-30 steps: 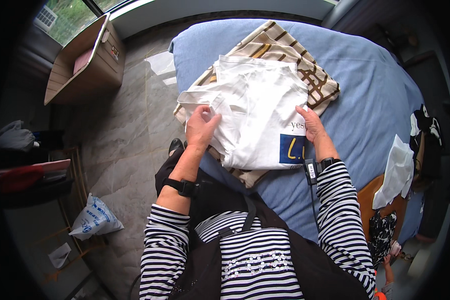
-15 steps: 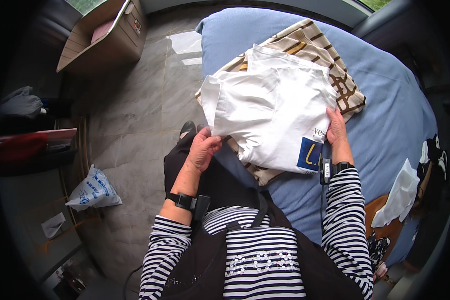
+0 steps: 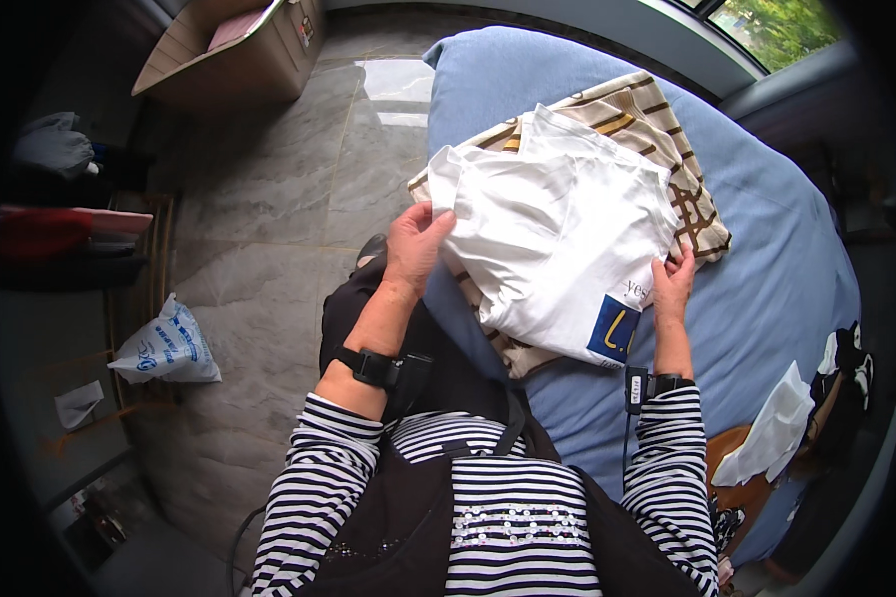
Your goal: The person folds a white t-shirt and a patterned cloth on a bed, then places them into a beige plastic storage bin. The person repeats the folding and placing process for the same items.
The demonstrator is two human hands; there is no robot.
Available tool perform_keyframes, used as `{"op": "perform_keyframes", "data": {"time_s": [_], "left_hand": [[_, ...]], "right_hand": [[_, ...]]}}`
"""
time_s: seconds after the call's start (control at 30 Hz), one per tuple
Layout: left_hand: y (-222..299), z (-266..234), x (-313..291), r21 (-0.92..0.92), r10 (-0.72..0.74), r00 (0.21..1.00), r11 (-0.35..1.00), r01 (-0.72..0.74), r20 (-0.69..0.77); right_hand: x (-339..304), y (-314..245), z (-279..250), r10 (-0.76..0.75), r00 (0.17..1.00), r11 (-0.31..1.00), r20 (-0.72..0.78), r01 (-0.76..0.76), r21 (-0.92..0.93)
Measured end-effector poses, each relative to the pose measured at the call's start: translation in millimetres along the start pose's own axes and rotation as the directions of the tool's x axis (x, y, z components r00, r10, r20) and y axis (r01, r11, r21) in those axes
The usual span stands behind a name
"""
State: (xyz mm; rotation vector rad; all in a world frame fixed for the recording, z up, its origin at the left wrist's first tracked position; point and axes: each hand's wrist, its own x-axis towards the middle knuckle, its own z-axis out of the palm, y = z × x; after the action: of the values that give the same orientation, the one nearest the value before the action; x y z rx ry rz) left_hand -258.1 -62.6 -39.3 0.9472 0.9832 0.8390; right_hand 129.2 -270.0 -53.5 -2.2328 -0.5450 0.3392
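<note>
One view, head. Left hand [image 3: 414,247] pinches the left edge of a white printed T-shirt [image 3: 558,224]; right hand [image 3: 674,286] touches its right edge, closure unclear. Opposed placement probably spreads cloth. T-shirt lies over cream-and-brown knitwear [image 3: 705,214] on blue bedcover [image 3: 791,214].

White shirt [image 3: 528,229], blue patch [image 3: 612,326]; cream-brown patterned knit [image 3: 697,204]; blue bedcover [image 3: 777,249].
</note>
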Motion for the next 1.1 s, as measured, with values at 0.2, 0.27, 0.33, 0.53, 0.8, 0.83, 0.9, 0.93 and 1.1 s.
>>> {"op": "perform_keyframes", "data": {"time_s": [0.2, 0.27, 0.33, 0.53, 0.8, 0.83, 0.9, 0.93, 1.1], "left_hand": [[9.0, -21.4, -32.1, 0.249, 0.198, 0.944, 0.932, -0.265, 0.264], [14.9, -19.8, -39.4, 0.349, 0.336, 0.873, 0.818, -0.457, 0.355], [21.9, -14.0, -42.0, 0.415, 0.437, 0.74, 0.628, -0.658, 0.511], [35.7, -5.1, -44.2, 0.374, 0.303, 0.594, 0.548, -0.749, 0.745], [15.5, -15.8, 17.1, 0.625, 0.374, 0.927, 0.728, -0.281, -0.018], [13.0, -15.2, 27.9, 0.65, 0.273, 0.962, 0.732, -0.202, -0.009], [8.9, -12.3, 45.3, 0.7, 0.072, 0.997, 0.712, -0.051, -0.001], [6.6, -7.4, 50.8, 0.587, -0.015, 1.0, 0.81, 0.014, -0.004], [5.7, 11.0, 53.5, 0.529, 0.136, 0.985, 0.832, -0.171, 0.105]], "right_hand": [[7.7, -100.1, 19.9, -0.733, 0.647, 0.62, 0.21, 0.763, -0.185], [5.6, -132.2, 41.9, -0.766, 0.559, 0.566, 0.318, 0.821, -0.081], [3.5, -157.6, 64.5, -0.751, 0.5, 0.537, 0.431, 0.843, -0.043], [-2.3, -183.5, 99.9, -0.657, 0.4, 0.371, 0.639, 0.909, -0.187], [-1.1, -160.9, 70.6, -0.751, 0.348, 0.425, 0.562, 0.905, 0.007], [-2.0, -159.2, 69.0, -0.753, 0.347, 0.438, 0.56, 0.899, 0.031], [-3.5, -156.8, 68.0, -0.76, 0.348, 0.45, 0.548, 0.891, 0.058], [-3.9, -156.4, 68.5, -0.76, 0.357, 0.467, 0.544, 0.881, 0.073], [-2.0, -155.8, 75.0, -0.742, 0.385, 0.506, 0.549, 0.859, 0.081]]}}
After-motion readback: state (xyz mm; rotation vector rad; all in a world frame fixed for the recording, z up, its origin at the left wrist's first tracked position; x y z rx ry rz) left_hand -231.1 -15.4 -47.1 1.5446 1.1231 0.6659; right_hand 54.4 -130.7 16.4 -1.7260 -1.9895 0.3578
